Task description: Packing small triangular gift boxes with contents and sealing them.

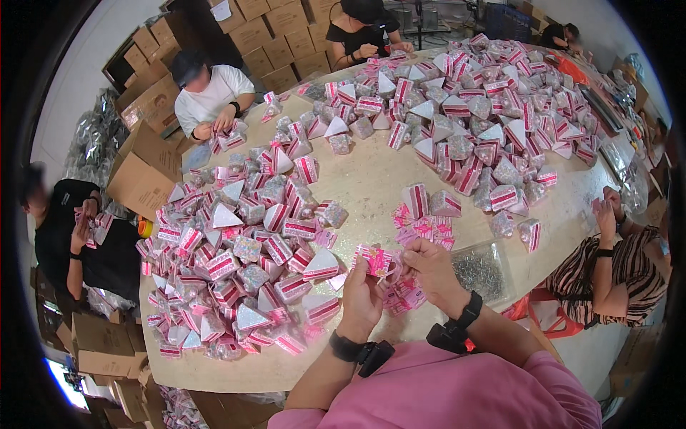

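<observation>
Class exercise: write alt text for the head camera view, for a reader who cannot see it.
Both hands, left hand and right hand, hold a pink-and-white striped paper label above a round table. Heaps of pyramid-shaped packets with matching labels cover it, and other people sit around it.

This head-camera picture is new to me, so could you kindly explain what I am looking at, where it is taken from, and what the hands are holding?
There is no machine here: a person in a pink top wears a wide-angle camera on the head, looking down at their own two hands, which makes straight edges bend near the rim. The left hand and the right hand together hold a small pink-and-white striped paper label above the big round table. Just beyond lies a loose stack of the same labels and a clear bag of small silvery pieces. Heaps of pyramid-shaped packets with pink striped bands cover the table to the left and at the far side. Other people sit around the table, handling similar packets, with cardboard boxes behind them.
</observation>
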Available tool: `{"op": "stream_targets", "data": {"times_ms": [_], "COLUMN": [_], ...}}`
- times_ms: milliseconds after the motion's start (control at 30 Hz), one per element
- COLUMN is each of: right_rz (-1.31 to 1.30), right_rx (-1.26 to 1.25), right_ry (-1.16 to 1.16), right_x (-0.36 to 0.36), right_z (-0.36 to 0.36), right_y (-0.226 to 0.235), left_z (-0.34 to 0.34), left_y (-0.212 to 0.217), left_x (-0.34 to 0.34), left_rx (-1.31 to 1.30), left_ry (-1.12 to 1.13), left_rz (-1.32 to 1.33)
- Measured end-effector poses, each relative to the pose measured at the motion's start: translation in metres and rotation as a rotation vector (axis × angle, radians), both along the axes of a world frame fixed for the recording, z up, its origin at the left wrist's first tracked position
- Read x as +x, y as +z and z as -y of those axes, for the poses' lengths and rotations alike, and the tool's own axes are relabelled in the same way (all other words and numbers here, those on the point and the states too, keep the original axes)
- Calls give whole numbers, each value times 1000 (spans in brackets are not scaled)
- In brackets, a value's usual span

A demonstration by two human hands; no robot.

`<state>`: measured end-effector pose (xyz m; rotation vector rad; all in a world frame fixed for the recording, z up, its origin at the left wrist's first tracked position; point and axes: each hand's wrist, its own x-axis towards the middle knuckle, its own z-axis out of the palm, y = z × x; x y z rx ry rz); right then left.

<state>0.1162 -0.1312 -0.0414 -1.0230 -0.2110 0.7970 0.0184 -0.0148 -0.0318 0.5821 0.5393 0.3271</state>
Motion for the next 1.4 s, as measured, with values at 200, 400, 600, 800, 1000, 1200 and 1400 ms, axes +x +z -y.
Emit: {"op": "stream_targets", "data": {"times_ms": [200,400,600,800,1000,1200,1400], "right_rz": [-251,-236,-97,-104,-53,-63,-135], "right_rx": [175,161,36,63,34,-26,-15], "right_ry": [-26,43,-3,83,218,370,436], "right_x": [-2,5,-5,-10,-13,-11,-15], "right_z": [-5,2,-5,-2,-5,1,8], "right_y": [8,10,19,20,25,30,35], "left_z": [2,-8,-8,-5,-2,-19,-38], "left_y": [-4,-16,23,36,32,40,34], "left_x": [-2,-12,-8,-8,-12,-21,-29], "left_rx": [-30,476,1180,1426,1456,1269,1141], "left_ry": [-139,-19,-57,2,129,-155,-548], "left_rz": [2,-409,-100,-39,-86,37,187]}}
